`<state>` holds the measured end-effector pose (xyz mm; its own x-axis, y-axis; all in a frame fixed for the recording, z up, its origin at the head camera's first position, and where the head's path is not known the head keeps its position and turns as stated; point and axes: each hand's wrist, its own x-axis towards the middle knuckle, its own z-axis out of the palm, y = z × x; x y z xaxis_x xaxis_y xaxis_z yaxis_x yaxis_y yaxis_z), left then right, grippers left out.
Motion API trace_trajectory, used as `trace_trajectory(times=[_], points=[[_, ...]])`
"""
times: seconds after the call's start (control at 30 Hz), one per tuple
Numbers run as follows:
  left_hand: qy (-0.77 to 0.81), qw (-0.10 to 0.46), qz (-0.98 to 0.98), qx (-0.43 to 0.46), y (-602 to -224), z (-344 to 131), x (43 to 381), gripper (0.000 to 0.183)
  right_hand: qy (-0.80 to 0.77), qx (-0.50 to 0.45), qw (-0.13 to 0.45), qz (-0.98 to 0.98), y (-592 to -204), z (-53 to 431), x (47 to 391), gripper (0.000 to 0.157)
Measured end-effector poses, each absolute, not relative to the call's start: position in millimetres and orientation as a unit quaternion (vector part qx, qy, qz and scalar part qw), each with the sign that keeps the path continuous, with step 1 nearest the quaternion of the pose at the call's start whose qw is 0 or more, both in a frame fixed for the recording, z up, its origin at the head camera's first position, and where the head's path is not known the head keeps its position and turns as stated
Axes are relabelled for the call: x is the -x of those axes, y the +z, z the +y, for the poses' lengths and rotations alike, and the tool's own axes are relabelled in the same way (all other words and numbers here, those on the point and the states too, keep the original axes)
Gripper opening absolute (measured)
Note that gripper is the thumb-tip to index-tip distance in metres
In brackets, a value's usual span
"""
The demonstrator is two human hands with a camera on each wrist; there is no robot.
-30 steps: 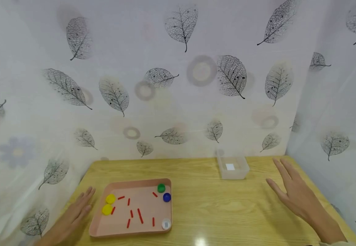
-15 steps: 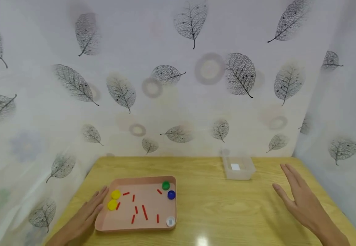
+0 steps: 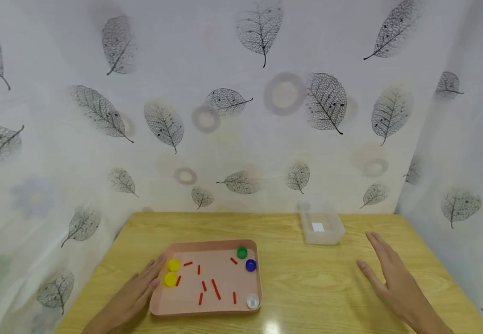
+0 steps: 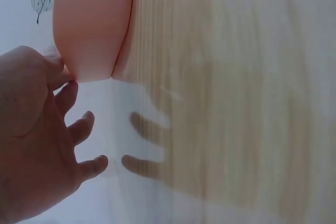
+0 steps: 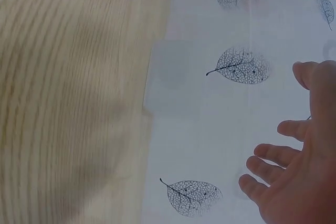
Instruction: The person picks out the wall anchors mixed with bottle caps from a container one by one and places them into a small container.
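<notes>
My left hand (image 3: 135, 290) is at the left side of a pink tray (image 3: 208, 309), fingers extended against its outer wall. The left wrist view shows the thumb and forefinger at the edge of the tray (image 4: 94, 35), the other fingers spread apart below. Inside lie several short red sticks (image 3: 216, 289), two yellow caps (image 3: 170, 279) at the left, and a green cap (image 3: 242, 252), a blue cap (image 3: 251, 265) and a white round cap (image 3: 252, 302) along the right side. My right hand (image 3: 396, 287) hovers over the table's right side, fingers extended, thumb apart, holding nothing.
A translucent plastic box (image 3: 324, 238) with a white label inside stands at the back right of the wooden table (image 3: 308, 283). Leaf-printed white sheeting (image 3: 241, 148) closes off the back and both sides.
My left hand has come up against the tray, and the tray has slid right across the table, closer to the box. My right hand has shifted slightly left. The view has also shifted a little.
</notes>
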<state>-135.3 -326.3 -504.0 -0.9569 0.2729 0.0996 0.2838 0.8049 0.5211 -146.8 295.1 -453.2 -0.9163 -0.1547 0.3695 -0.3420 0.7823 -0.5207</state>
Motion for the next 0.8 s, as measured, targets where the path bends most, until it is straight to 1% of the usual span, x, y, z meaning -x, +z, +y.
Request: trace_trajectory(times=[0.17,0.27,0.37,0.43,0.57,0.8], points=[[-0.274,-0.015,-0.949,0.154,-505.2,-301.0,141.0,0.055,0.329,-0.146,0.163,-0.919,-453.8,279.0,141.4,0.076],[-0.273,-0.03,-0.95,0.151,-504.5,-288.7,143.6,0.055,0.343,-0.159,0.196,-0.905,-450.2,268.9,140.6,0.076],[-0.268,-0.026,-0.951,0.153,-502.9,-278.9,145.7,0.055,0.357,-0.182,0.23,-0.887,-447.6,255.5,142.0,0.076],[-0.263,-0.02,-0.952,0.158,-502.5,-272.4,146.9,0.055,0.371,-0.203,0.243,-0.873,-447.6,245.4,143.5,0.075],[-0.255,-0.012,-0.952,0.168,-502.8,-257.1,148.9,0.055,0.39,-0.225,0.241,-0.86,-452.3,230.3,145.3,0.073],[-0.233,-0.012,-0.957,0.171,-505.1,-231.1,152.9,0.056,0.406,-0.225,0.237,-0.854,-462.1,221.3,145.6,0.069]])
